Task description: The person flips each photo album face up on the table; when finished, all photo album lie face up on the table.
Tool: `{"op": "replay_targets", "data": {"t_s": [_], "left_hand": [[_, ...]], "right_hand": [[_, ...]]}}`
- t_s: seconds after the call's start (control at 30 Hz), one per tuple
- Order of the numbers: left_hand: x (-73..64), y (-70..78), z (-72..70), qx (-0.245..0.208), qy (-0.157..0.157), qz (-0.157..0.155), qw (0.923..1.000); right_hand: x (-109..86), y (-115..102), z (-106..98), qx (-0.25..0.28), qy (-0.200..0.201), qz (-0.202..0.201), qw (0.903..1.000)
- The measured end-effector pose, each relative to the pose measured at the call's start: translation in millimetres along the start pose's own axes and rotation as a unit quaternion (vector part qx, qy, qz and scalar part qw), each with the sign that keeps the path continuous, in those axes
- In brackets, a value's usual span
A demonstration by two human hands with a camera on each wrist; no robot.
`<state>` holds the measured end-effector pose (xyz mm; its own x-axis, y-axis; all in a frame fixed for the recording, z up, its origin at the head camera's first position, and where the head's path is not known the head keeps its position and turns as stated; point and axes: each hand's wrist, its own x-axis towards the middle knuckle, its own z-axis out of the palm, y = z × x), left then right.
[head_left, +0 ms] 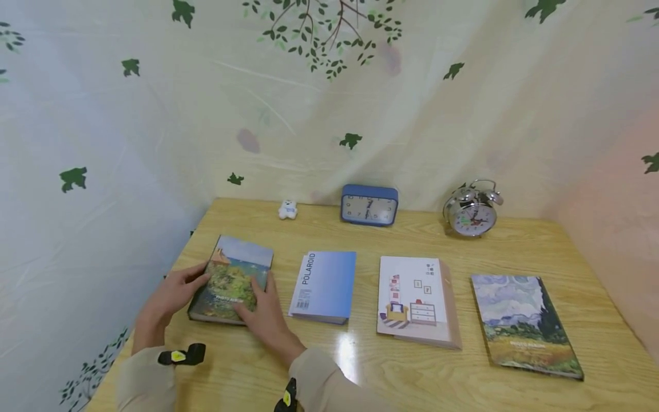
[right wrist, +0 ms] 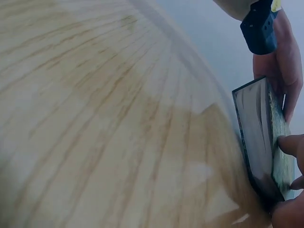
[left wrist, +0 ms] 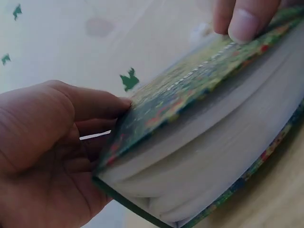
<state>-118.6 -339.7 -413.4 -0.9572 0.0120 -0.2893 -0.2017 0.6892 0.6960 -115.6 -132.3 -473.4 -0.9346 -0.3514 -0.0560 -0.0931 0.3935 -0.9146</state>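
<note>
Seen from the head, the thick hardcover photo album with a painted garden cover (head_left: 234, 277) lay left on the wood-grained table (head_left: 412, 383), long axis running away from the person, top leaning slightly right; the left hand (head_left: 172, 293) grasped its spine, the right hand (head_left: 269, 313) its opposite side. From the left wrist, I saw white pages (left wrist: 213, 161) sandwiched between its covers. From the right wrist, partly cropped, fingers (right wrist: 293, 144) seemingly pressed the cover.

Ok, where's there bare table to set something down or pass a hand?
The table has bare room in front of the white-covered album, and back right, beside the silver alarm clock and behind the rightmost album. A bare strip separates the blue clock from the blue album. It's crowded at left, where the left hand and right hand hold the leftmost album.
</note>
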Motion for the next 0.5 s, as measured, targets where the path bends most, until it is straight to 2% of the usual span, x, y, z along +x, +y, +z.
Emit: {"op": "replay_targets", "data": {"t_s": [0.1, 0.33, 0.5], "left_hand": [[4.6, -9.0, 4.2, -0.011, 0.000, -0.016, 0.9998], [7.1, -19.3, 7.9, -0.036, 0.022, -0.020, 0.9989], [9.2, -18.3, 7.8, -0.002, 0.033, -0.030, 0.9990]], "right_hand": [[-2.9, 1, 2, -0.015, -0.013, -0.011, 0.9997], [-4.4, 3, 4, -0.044, -0.024, -0.025, 0.9984], [-4.5, 3, 3, -0.062, -0.019, -0.042, 0.9970]]}}
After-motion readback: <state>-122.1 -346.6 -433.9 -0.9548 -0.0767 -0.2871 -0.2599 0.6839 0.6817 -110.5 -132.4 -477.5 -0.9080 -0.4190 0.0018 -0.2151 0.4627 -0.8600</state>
